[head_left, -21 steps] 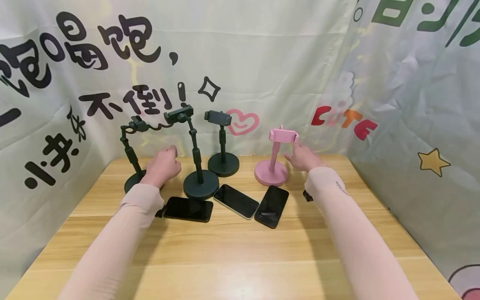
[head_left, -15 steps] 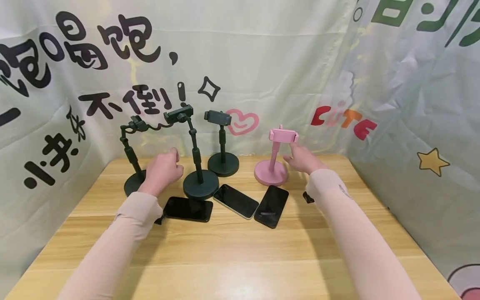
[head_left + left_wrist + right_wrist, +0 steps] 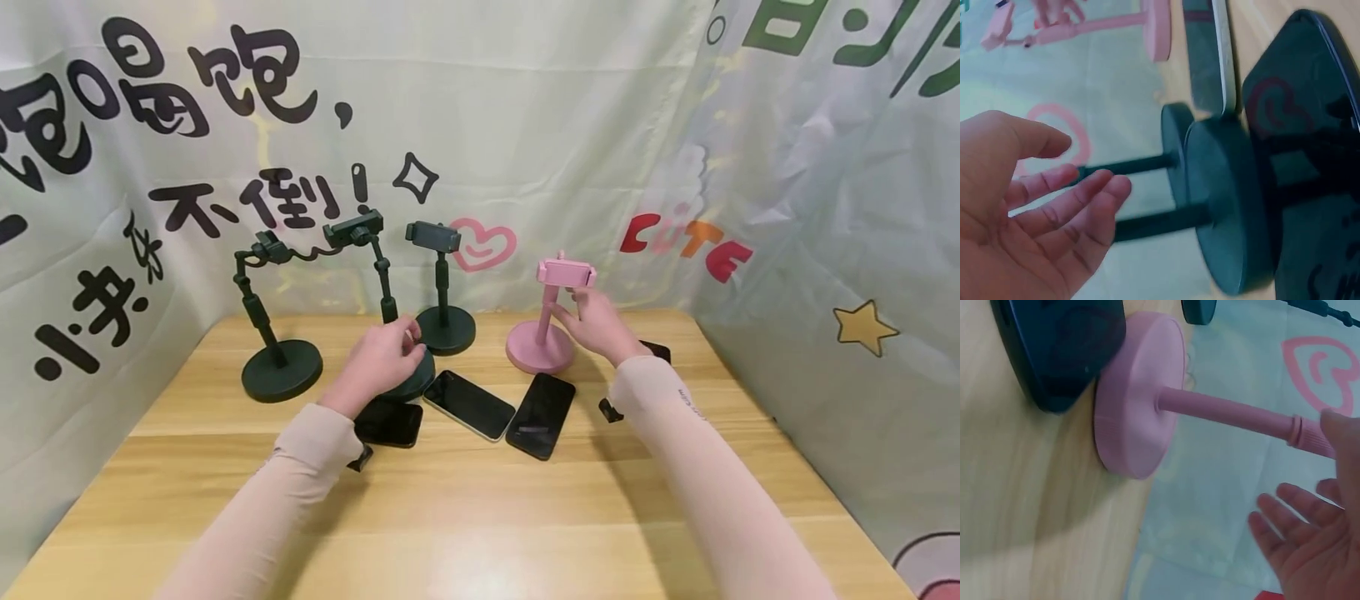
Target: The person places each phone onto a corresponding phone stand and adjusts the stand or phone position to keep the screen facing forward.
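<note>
In the head view my left hand (image 3: 381, 360) is at the middle dark green phone stand (image 3: 411, 380), overlapping its pole and base. Its fingers are loosely bent beside the pole in the left wrist view, gripping nothing. My right hand (image 3: 597, 323) reaches up to the pink phone stand (image 3: 540, 350), just below its clamp. In the right wrist view the thumb lies close to the ridged collar of the pink pole (image 3: 1235, 415), while the other fingers (image 3: 1282, 522) are spread apart from it. Both stands are upright on the table.
Two more dark green stands stand at the left (image 3: 281, 372) and at the back (image 3: 447, 332). Black phones lie in front: one partly under my left wrist (image 3: 390, 424), one angled (image 3: 471, 405), one beside it (image 3: 542, 417). Another phone (image 3: 658, 350) shows behind my right wrist. A printed cloth (image 3: 570, 125) hangs behind.
My left hand has moved right, from near the left stand to the middle one, and its fist has loosened. My right hand has shifted slightly left to the pink pole. The stands stay put.
</note>
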The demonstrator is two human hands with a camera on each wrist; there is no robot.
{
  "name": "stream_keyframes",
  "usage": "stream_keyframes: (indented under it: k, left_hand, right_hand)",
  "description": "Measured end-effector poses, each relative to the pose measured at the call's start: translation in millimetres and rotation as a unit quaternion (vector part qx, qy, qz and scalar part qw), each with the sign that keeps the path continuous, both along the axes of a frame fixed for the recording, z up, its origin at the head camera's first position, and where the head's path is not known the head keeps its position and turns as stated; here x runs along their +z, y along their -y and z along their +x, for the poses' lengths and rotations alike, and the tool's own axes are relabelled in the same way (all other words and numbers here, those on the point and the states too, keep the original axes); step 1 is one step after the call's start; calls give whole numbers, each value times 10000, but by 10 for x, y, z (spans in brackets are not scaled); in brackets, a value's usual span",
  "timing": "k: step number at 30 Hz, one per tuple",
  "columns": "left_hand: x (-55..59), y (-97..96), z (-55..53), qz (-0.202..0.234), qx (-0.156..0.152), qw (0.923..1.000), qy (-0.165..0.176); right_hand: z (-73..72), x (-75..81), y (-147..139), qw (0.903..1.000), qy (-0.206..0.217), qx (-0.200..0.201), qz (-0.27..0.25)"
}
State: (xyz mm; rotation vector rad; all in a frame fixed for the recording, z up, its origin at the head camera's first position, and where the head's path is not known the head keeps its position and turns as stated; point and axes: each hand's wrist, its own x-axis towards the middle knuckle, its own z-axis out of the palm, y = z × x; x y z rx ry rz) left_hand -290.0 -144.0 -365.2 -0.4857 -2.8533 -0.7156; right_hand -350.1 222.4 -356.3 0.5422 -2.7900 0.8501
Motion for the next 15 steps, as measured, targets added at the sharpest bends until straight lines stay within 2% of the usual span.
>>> stream_keyframes:
  k: [7, 10, 15]
  left_hand:
    - [-125, -357, -42, 191, -310, 9992, 146]
    - [-176, -475, -141, 344, -475, 9981, 197]
    - [-317, -618, -318, 535, -516, 9965, 389]
  right_hand:
    - [-28, -125, 103, 9972, -231, -131, -705]
    - [-49, -136, 142, 9946, -341, -138, -967]
    - [-62, -165, 208, 9919, -395, -289, -1176]
